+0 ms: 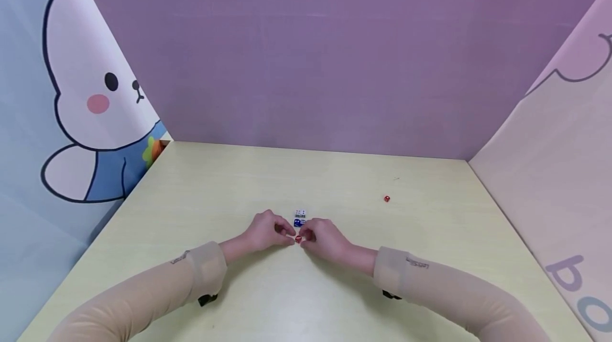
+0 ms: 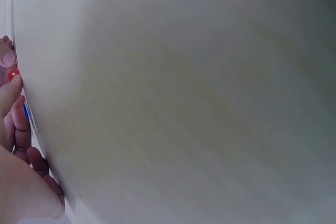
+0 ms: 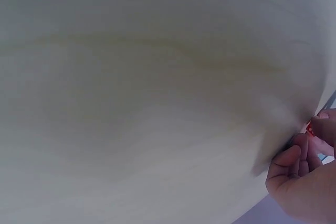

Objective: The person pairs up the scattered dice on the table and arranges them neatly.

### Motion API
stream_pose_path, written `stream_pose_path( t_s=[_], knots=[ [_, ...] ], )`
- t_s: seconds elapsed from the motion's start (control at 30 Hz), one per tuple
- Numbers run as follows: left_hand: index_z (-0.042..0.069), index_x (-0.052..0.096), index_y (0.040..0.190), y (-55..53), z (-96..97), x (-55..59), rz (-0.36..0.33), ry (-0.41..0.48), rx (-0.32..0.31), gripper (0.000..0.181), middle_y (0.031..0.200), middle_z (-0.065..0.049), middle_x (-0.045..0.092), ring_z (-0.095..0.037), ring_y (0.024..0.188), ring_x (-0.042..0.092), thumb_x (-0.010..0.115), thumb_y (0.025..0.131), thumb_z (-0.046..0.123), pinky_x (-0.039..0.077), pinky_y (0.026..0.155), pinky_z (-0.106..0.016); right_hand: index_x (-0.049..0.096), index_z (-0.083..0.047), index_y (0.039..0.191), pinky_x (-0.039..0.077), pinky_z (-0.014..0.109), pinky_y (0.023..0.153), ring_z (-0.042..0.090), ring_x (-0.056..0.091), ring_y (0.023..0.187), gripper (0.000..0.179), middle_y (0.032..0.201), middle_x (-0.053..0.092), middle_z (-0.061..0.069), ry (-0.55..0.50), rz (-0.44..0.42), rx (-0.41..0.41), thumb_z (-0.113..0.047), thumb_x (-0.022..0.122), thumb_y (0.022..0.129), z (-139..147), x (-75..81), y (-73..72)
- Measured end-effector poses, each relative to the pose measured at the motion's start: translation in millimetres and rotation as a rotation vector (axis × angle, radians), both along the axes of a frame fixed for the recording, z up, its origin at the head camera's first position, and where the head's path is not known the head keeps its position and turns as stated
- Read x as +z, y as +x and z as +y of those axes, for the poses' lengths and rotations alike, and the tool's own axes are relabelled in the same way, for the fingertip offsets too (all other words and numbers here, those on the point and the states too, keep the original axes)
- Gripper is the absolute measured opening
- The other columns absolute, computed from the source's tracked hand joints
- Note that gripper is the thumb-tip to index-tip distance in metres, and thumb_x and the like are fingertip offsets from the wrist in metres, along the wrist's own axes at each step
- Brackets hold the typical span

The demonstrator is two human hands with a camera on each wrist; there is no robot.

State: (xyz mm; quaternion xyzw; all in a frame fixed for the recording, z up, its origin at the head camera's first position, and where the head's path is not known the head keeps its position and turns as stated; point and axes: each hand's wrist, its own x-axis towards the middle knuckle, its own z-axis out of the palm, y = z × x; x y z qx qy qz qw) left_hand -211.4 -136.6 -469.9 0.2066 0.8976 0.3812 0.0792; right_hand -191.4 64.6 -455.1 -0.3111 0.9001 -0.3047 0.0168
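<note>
My left hand [image 1: 265, 231] and right hand [image 1: 328, 239] meet over the table, fingers bent and fingertips at a small red die [image 1: 298, 239] with white pips. The die sits between the two sets of fingertips, thumbs on the near side. In the left wrist view the red die [image 2: 14, 75] shows right by the left thumb tip. Partly covered by fingers in the right wrist view, the die [image 3: 310, 128] shows as a red patch. Just beyond the fingertips are blue dice [image 1: 298, 223], with white dice [image 1: 300, 212] behind them and a narrow dark-marked strip between.
Another red die [image 1: 387, 198] lies apart toward the back right of the pale wooden table [image 1: 229, 182]. A purple panel [image 1: 306, 66] stands along the back edge. Printed panels flank the table, with a cartoon rabbit [image 1: 95, 92] on the left one.
</note>
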Motion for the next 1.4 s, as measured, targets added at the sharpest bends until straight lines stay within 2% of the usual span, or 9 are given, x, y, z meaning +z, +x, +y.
stream_pose_path(
  t_s=[0.13, 0.47, 0.63, 1.0, 1.2, 1.4],
  knots=[
    [0.024, 0.075, 0.081, 0.7, 0.4, 0.1, 0.006, 0.002, 0.004, 0.014, 0.063, 0.012, 0.060, -0.006, 0.062, 0.053, 0.084, 0.070, 0.024, 0.042, 0.064, -0.023, 0.068, -0.005, 0.083, 0.046, 0.017, 0.062, 0.007, 0.053, 0.067, 0.007, 0.074, 0.061, -0.001, -0.011, -0.015, -0.007, -0.004, 0.074, 0.078, -0.1, 0.3, 0.5],
    [0.026, 0.075, 0.080, 1.1, 1.7, 0.4, 0.026, 0.009, 0.008, 0.013, 0.061, 0.012, 0.059, -0.004, 0.059, 0.052, 0.084, 0.071, 0.024, 0.041, 0.066, -0.024, 0.072, -0.007, 0.088, 0.044, 0.017, 0.060, 0.006, 0.051, 0.065, 0.007, 0.075, 0.063, -0.001, 0.026, 0.043, -0.022, -0.008, 0.073, 0.081, -5.1, -1.2, -2.6],
    [0.025, 0.075, 0.079, 2.1, 2.4, 1.7, 0.026, 0.013, 0.009, 0.012, 0.061, 0.012, 0.060, -0.004, 0.059, 0.052, 0.084, 0.070, 0.022, 0.040, 0.068, -0.026, 0.071, -0.008, 0.086, 0.044, 0.017, 0.061, 0.005, 0.051, 0.065, 0.006, 0.074, 0.062, -0.002, 0.035, 0.055, -0.028, -0.009, 0.073, 0.081, -6.2, -2.3, -4.1],
    [0.023, 0.074, 0.078, 2.0, 3.1, 1.5, 0.047, 0.002, 0.003, 0.012, 0.061, 0.012, 0.059, -0.005, 0.059, 0.052, 0.084, 0.070, 0.022, 0.038, 0.071, -0.029, 0.069, -0.007, 0.083, 0.045, 0.017, 0.062, 0.007, 0.052, 0.066, 0.004, 0.075, 0.062, -0.001, 0.011, 0.024, -0.033, -0.007, 0.073, 0.081, -5.6, -1.0, -3.3],
    [0.023, 0.074, 0.077, 2.4, 3.9, 1.9, 0.043, -0.005, 0.013, 0.012, 0.061, 0.011, 0.058, -0.005, 0.059, 0.051, 0.084, 0.070, 0.023, 0.038, 0.071, -0.028, 0.068, -0.007, 0.087, 0.047, 0.019, 0.066, 0.008, 0.055, 0.071, 0.007, 0.079, 0.063, -0.001, 0.021, -0.025, -0.039, -0.007, 0.072, 0.081, 6.1, 2.1, 2.3],
    [0.024, 0.073, 0.077, 1.8, 3.3, 2.4, 0.024, -0.028, 0.016, 0.013, 0.062, 0.013, 0.058, -0.005, 0.060, 0.050, 0.084, 0.070, 0.024, 0.038, 0.070, -0.027, 0.068, -0.010, 0.090, 0.049, 0.021, 0.069, 0.007, 0.055, 0.075, 0.008, 0.082, 0.063, -0.004, 0.041, -0.063, -0.081, -0.010, 0.071, 0.082, 34.7, 2.3, 5.0]
  ],
)
